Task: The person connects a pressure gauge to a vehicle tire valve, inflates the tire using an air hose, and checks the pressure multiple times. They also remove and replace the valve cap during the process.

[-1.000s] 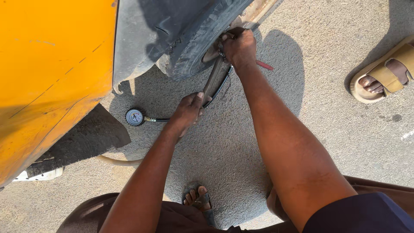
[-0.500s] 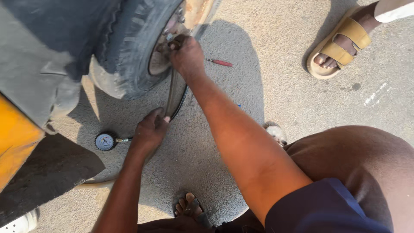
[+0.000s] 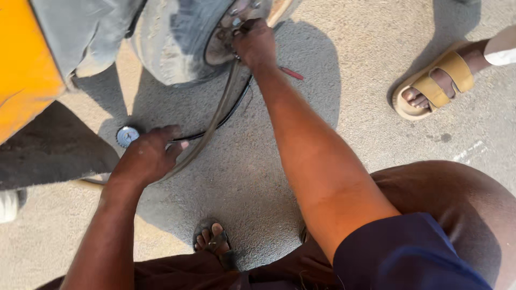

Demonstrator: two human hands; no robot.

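My right hand (image 3: 255,44) is closed around the end of a grey air hose (image 3: 217,115), pressed against the rim of a worn black tyre (image 3: 177,37). My left hand (image 3: 146,156) rests low on the ground, fingers curled over the hose and a thin black line beside it. A round pressure gauge (image 3: 126,136) with a pale dial lies just left of that hand, touching the concrete. The hose runs from the wheel down to my left hand.
A yellow vehicle body (image 3: 24,64) with a grey mudguard (image 3: 88,32) fills the top left. A small red object (image 3: 291,73) lies by the tyre. Another person's foot in a tan sandal (image 3: 430,88) stands at the upper right. My own sandalled foot (image 3: 212,241) is below.
The view has swung right and back, so the yellow body shows again. My left hand has slid along the hose towards the gauge. The right hand stays at the wheel.
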